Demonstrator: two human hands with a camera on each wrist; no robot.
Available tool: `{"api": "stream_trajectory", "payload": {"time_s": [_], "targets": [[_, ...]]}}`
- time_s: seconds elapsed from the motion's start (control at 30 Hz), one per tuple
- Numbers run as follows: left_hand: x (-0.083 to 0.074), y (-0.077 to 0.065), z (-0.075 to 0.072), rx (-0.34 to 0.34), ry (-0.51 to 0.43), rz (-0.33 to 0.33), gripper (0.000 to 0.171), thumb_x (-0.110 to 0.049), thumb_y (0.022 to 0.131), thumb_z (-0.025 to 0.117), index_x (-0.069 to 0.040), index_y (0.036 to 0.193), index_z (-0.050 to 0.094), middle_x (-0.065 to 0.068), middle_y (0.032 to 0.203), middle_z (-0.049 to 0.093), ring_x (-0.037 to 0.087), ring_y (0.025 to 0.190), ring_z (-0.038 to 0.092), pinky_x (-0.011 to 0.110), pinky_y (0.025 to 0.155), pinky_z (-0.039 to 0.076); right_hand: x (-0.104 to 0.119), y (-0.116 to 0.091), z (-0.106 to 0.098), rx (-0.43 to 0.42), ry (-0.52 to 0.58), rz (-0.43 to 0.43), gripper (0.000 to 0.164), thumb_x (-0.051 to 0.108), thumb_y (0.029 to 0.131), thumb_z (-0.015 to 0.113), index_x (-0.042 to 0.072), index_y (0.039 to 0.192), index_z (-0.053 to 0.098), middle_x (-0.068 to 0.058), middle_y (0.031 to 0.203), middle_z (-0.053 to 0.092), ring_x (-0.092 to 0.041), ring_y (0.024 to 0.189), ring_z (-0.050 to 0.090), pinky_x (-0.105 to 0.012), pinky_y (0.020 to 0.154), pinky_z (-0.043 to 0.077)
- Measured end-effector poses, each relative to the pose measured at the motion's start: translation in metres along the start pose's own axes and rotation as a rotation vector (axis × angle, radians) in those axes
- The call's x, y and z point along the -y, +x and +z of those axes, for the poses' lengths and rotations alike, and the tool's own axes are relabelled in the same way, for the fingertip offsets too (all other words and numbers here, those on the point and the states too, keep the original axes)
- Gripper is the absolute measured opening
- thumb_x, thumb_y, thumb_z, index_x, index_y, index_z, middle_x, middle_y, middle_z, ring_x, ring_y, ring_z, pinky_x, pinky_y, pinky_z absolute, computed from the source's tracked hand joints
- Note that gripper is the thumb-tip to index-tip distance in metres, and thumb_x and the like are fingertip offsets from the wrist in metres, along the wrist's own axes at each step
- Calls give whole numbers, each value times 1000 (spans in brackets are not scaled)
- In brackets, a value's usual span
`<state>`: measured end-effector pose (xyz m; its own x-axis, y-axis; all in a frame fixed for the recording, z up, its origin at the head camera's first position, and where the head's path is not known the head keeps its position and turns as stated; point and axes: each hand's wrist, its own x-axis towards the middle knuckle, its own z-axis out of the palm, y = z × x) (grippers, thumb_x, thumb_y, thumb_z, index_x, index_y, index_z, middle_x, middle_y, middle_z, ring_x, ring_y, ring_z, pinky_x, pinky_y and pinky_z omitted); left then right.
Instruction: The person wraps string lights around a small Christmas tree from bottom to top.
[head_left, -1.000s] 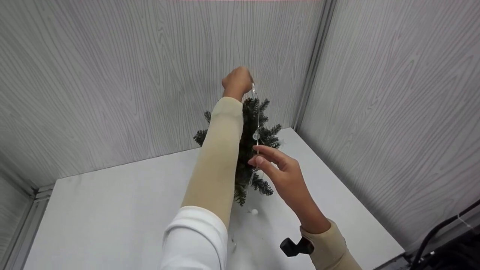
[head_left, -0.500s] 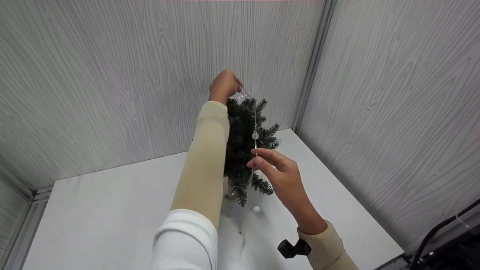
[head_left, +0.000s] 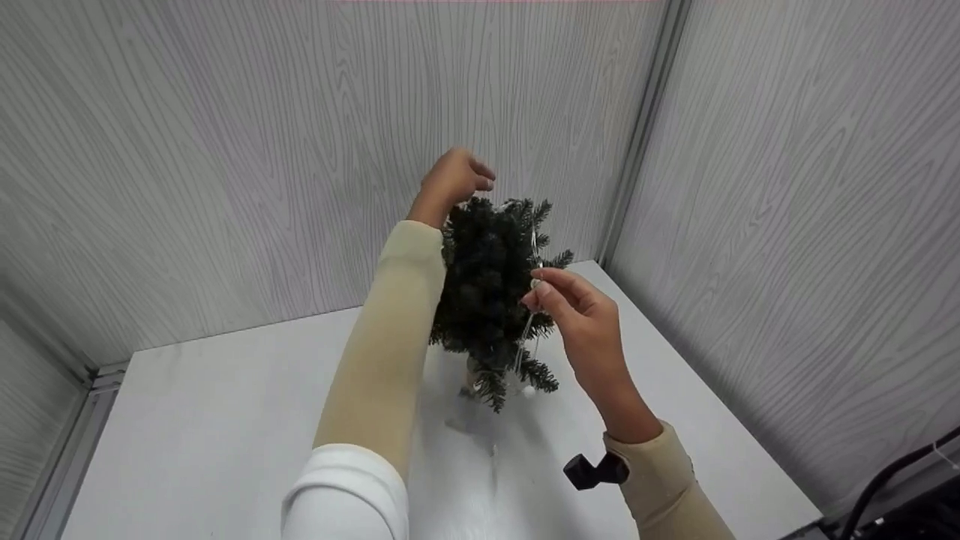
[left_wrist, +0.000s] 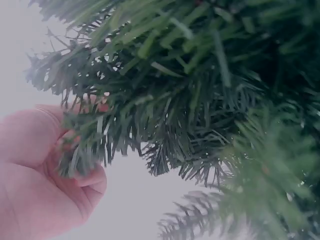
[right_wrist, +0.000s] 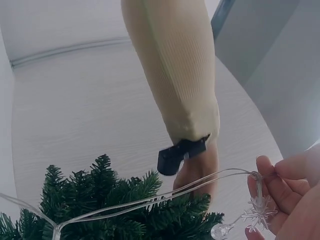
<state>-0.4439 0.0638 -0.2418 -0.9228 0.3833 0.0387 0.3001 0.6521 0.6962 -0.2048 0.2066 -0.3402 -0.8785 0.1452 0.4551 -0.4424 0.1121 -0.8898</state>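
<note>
Over the tree [head_left: 484, 277] on the tabletop [head_left: 247, 420], the left hand [head_left: 452, 178] hovers, fingers parted; near the tree's right side, the right hand [head_left: 589, 322] pinches the light string [right_wrist: 150, 201].

Partitioned work booth, wider building not determinable: grey wood-grain panels [head_left: 247, 150] on three sides, metal strips [head_left: 646, 127] at corners, white counter [head_left: 232, 442] fitted between, black cable [head_left: 885, 472] at far right, wrist camera [head_left: 580, 472] beside sleeve [head_left: 656, 469].
</note>
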Motion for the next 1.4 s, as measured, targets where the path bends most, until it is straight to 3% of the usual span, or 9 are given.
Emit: {"api": "stream_trajectory", "payload": {"time_s": [0.2,0.3,0.4,0.47,0.6,0.8,1.0,1.27,1.4], "targets": [[9,-36,5,-55,-201,149,28,-27,101,63,-20,128,71,-2,132,67,13,117,63,31,93,50,-11,-2,-6,16,11,1,27,19,102,62,3,123,68,-11,96,69,-25,96,67,-37,94,54],[15,-65,22,-93,-289,238,27,-27,99,67,-19,123,73,-3,121,72,11,107,66,33,94,53,-15,-4,-11,9,8,2,29,19,102,62,0,123,67,-11,95,69,-25,95,67,-36,95,53],[23,-89,47,-140,-318,360,27,-24,97,69,-15,123,73,0,110,74,14,95,67,33,85,54,-18,-4,-13,4,15,3,29,18,102,62,-3,122,67,-11,95,68,-24,95,67,-35,95,53],[26,-99,63,-186,-248,456,29,-25,98,68,-15,125,73,-1,108,75,12,93,67,31,82,54,-20,-3,-14,1,24,1,30,17,102,63,-5,122,66,-11,95,68,-24,94,67,-35,93,54],[26,-105,90,-348,35,691,30,-28,99,66,-20,128,72,-4,106,76,11,88,68,31,74,54,-24,-2,-17,-7,16,-5,29,19,102,63,-4,120,67,-12,96,68,-24,94,67,-34,91,55],[21,-102,110,-559,274,940,18,-23,98,68,-19,112,79,-4,102,77,13,86,70,28,68,57,-31,-5,-20,-3,38,16,28,17,101,63,-6,116,67,-10,96,67,-24,92,66,-34,88,55],[21,-100,123,-666,415,992,12,-22,97,70,-19,102,80,-6,96,77,12,75,64,24,53,50,-36,-8,-24,-9,66,48,31,15,100,64,-12,116,65,-8,93,68,-21,90,66,-34,88,54],[10,-85,124,-771,426,1006,12,-24,96,71,-17,93,81,-5,89,78,11,69,65,23,53,51,-46,-10,-36,17,149,156,22,11,97,67,-6,110,67,-10,99,70,-33,102,66,-44,94,55],[3,-75,117,-764,418,984,13,-25,97,69,-18,94,80,-6,88,78,10,66,65,25,54,52,-51,-11,-41,31,244,197,12,9,96,67,-2,100,69,-11,94,70,-32,98,67,-46,97,54]]}}
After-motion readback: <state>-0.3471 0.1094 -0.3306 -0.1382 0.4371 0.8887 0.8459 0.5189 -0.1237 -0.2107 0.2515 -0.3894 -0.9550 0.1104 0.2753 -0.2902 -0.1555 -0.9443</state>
